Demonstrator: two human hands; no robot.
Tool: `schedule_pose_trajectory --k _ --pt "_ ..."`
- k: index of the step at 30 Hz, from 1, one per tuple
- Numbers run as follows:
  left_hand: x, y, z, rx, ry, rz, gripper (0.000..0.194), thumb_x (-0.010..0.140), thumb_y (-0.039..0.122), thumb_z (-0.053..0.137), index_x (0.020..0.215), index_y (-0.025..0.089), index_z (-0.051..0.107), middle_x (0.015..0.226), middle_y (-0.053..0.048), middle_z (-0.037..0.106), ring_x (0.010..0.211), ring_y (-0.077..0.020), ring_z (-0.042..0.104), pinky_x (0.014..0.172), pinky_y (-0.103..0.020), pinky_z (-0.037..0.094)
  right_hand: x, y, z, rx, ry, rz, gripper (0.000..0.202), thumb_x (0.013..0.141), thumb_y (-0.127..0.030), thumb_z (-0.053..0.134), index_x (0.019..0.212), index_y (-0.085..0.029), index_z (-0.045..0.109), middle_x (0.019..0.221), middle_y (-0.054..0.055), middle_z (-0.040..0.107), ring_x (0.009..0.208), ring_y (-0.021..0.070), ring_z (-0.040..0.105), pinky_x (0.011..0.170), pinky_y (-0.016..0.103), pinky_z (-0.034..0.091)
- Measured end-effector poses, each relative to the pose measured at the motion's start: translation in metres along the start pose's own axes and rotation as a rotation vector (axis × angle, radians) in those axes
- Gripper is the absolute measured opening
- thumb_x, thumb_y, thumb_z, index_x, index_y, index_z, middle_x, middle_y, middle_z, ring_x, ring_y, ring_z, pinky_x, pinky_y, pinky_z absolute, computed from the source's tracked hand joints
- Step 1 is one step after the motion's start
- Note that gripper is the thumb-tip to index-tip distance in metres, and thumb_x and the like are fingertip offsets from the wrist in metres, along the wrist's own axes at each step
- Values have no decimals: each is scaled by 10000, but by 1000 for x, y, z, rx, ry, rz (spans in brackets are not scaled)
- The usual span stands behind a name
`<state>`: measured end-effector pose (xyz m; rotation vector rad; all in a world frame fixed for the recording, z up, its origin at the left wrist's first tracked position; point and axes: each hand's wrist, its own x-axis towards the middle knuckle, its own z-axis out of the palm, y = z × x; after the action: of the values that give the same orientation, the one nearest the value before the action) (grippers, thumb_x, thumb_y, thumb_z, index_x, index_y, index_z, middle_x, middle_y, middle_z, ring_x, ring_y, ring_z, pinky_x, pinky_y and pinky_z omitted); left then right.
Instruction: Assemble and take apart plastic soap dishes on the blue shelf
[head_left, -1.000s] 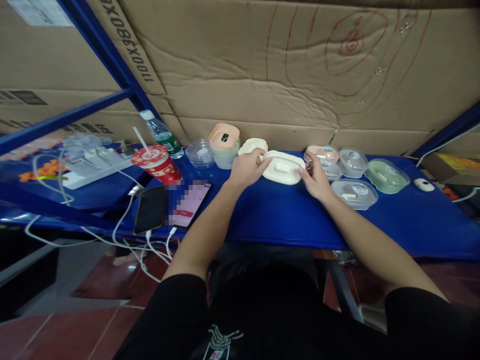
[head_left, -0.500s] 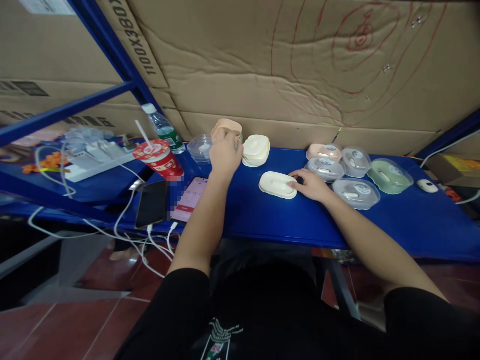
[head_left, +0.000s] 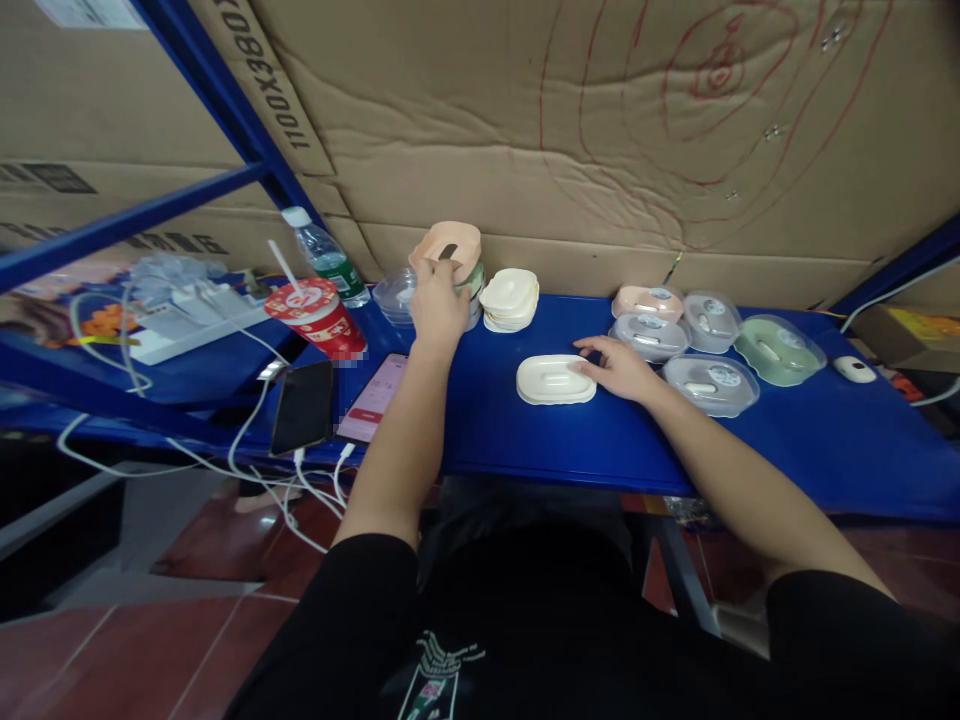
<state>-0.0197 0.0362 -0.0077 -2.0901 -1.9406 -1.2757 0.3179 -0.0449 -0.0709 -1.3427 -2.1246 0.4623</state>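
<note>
My left hand [head_left: 441,305] pinches the near edge of a peach soap-box tray [head_left: 459,238], which is tilted up above a stack with a green tray [head_left: 472,280] in it. The dark oblong in its middle faces me. My right hand [head_left: 621,368] has its fingers apart, and its fingertips touch the right end of a cream oval tray [head_left: 556,380] with a raised bar in its middle. Between the hands, farther back, stands a stack of cream trays [head_left: 510,300]. Clear lids [head_left: 397,296] lie left of my left hand, partly hidden behind it.
Closed boxes stand at right: peach [head_left: 646,303], grey [head_left: 649,337] and green [head_left: 780,350] among them. A red cup [head_left: 319,315], a water bottle [head_left: 330,262] and two phones [head_left: 301,405] sit at left. Cables hang over the front edge. Another person's hand [head_left: 34,320] is at far left.
The peach tray has risen and tipped up in my left hand, showing the green one beneath. The cream tray now shows its raised bar more clearly; my right hand's fingers have spread slightly.
</note>
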Motion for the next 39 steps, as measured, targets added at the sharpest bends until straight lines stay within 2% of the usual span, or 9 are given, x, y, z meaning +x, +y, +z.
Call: schedule_pose_trajectory --k 13,18,21,26,29,31,33,35,39 --pt "2 5 3 -34 32 -96 330 910 246 737 1228 267 652 1332 -126 605 1321 -350 652 1162 -532 535 0 -3 -2 -24 -30 -7 474 961 -484 726 1342 -204 745 1223 147 789 854 265 734 830 464 626" --pt "-3 16 -6 -69 151 26 355 985 374 705 1317 275 630 1375 -144 633 1327 -335 637 1114 -481 545 -1 -4 -1 20 40 18 633 949 -514 714 1501 -221 615 1241 127 774 753 229 689 790 458 621" --pt "-9 25 -12 -110 141 170 458 1032 514 634 1407 251 613 1371 -152 667 1347 -335 627 1124 -469 519 -2 -10 -2 67 117 22 775 959 -585 684 1615 -226 480 1259 127 752 709 211 655 759 450 613" --pt "-24 45 -15 -130 -87 379 552 1090 610 473 1456 237 652 1351 -122 720 1310 -296 657 1114 -406 509 -5 -23 -11 144 233 42 927 963 -843 510 1673 -260 386 1236 129 738 708 220 644 731 448 598" --pt "-32 56 -13 -99 -333 453 504 1094 587 456 1335 267 761 1313 -101 731 1210 -273 704 1045 -384 540 -8 -28 -16 150 274 46 879 956 -923 371 1475 -254 610 1061 108 762 761 252 683 734 444 585" --pt "-36 62 -10 -40 -489 465 495 1097 559 437 1214 271 822 1248 -102 743 1144 -272 725 981 -384 559 -9 -31 -16 123 283 57 776 953 -913 418 1195 -248 736 883 79 751 756 258 687 723 426 567" --pt "-39 66 -7 32 -603 459 504 1099 515 419 1120 248 846 1182 -112 764 1110 -280 734 948 -388 563 -9 -32 -15 91 263 93 640 945 -846 550 1014 -242 751 743 46 718 690 239 661 684 395 532" --pt "-42 68 -3 84 -655 451 463 1087 466 441 1127 229 838 1185 -112 791 1126 -286 735 954 -385 560 -6 -30 -14 71 235 136 538 940 -761 633 962 -237 755 696 30 709 646 220 635 647 369 494" --pt "-49 68 7 157 -721 457 391 1063 410 479 1147 226 813 1190 -106 819 1154 -283 739 961 -374 557 -1 -22 -12 33 174 162 449 964 -652 629 906 -230 770 819 57 788 721 231 677 663 360 481"
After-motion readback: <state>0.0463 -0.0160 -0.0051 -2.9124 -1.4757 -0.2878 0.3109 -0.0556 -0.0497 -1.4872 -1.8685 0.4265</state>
